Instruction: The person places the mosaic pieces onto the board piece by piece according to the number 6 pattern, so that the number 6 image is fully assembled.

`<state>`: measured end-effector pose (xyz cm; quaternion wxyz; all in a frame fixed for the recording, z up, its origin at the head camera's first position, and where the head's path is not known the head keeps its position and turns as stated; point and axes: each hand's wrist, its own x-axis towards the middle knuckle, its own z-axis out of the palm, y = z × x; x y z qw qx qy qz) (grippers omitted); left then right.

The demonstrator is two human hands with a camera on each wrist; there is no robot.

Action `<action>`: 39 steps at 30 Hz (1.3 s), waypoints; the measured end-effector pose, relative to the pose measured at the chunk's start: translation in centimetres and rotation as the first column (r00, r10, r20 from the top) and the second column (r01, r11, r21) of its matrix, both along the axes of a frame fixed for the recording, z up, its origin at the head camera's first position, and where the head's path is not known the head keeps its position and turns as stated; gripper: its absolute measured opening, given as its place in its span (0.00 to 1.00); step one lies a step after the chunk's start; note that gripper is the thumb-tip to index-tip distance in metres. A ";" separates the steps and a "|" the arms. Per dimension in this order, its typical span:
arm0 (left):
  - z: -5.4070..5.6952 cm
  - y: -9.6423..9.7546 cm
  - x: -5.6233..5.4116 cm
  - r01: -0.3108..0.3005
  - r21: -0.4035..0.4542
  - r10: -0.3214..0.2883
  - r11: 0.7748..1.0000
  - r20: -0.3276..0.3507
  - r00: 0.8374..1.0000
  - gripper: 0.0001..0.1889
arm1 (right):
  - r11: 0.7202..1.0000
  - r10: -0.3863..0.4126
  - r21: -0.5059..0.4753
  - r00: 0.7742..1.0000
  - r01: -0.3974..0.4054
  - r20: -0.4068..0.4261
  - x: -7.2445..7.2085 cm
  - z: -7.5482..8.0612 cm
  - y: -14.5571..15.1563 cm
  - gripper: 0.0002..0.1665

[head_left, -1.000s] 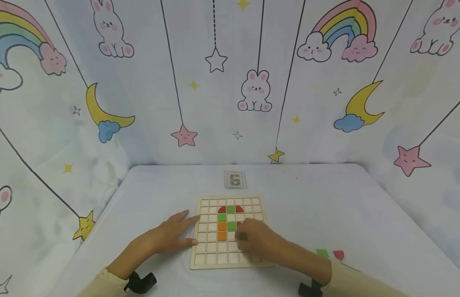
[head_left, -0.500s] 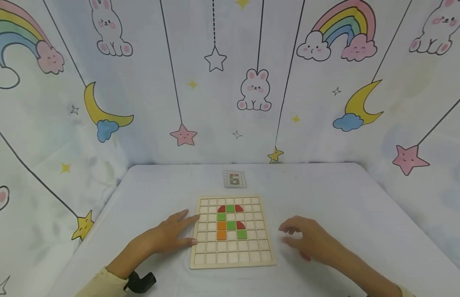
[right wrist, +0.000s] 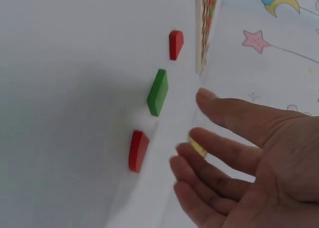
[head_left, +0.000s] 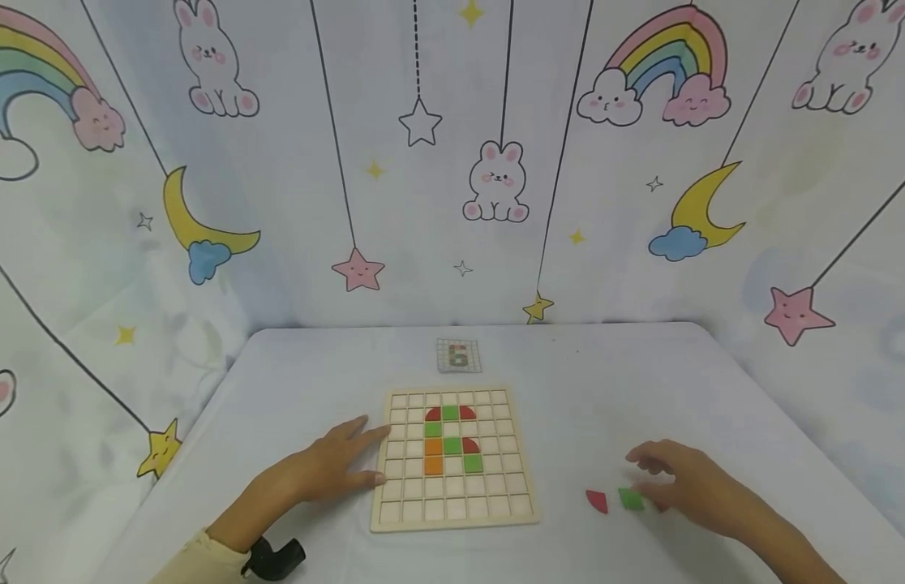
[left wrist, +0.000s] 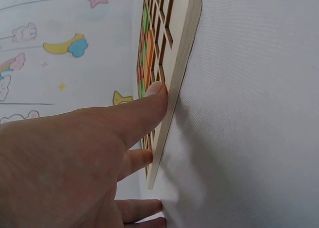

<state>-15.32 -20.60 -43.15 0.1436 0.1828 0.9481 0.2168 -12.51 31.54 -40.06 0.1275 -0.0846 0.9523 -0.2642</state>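
A wooden grid board [head_left: 405, 521] lies on the table, with red quarter-round, green square and orange square tiles set in its cells. My left hand [head_left: 328, 466] rests at the board's left edge, thumb and fingertips on the rim; in the left wrist view the thumb [left wrist: 149, 106] lies on the frame. To the right, my right hand [head_left: 689, 483] hovers with loosely bent fingers and holds nothing. Below its fingertips lie a green square tile [head_left: 631, 499] and a red quarter-round tile [right wrist: 138, 151], partly hidden in the head view. Another red quarter-round tile [head_left: 597, 501] lies nearer the board.
A small card [head_left: 458, 355] with a gridded figure 6 lies behind the board. The white table [head_left: 306, 365] meets a printed cloth backdrop [head_left: 277, 162] of rabbits, stars, moons and rainbows. A black strap mount [head_left: 276, 560] is on the left wrist.
The right hand has left a green tile in the board under the red quarter-round and moved right to the loose tiles. The left hand stays at the board's edge.
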 end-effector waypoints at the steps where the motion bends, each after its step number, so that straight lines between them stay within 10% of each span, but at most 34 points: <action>1: -0.1 0.0 0.0 -0.001 -0.003 0.001 1.000 0.000 1.000 0.41 | 1.000 -0.004 0.018 1.000 0.004 0.010 0.0 -0.2 0.4 0.26; 14: 0.0 0.1 -0.1 0.002 -0.019 -0.002 1.000 0.002 1.000 0.41 | 0.987 0.058 0.150 0.997 -0.051 -0.042 -0.1 -1.8 2.8 0.13; 39: 0.4 0.3 0.1 -0.011 -0.015 0.012 1.000 0.009 1.000 0.41 | 0.994 0.086 0.085 0.985 -0.073 -0.152 -1.8 -1.2 -0.5 0.12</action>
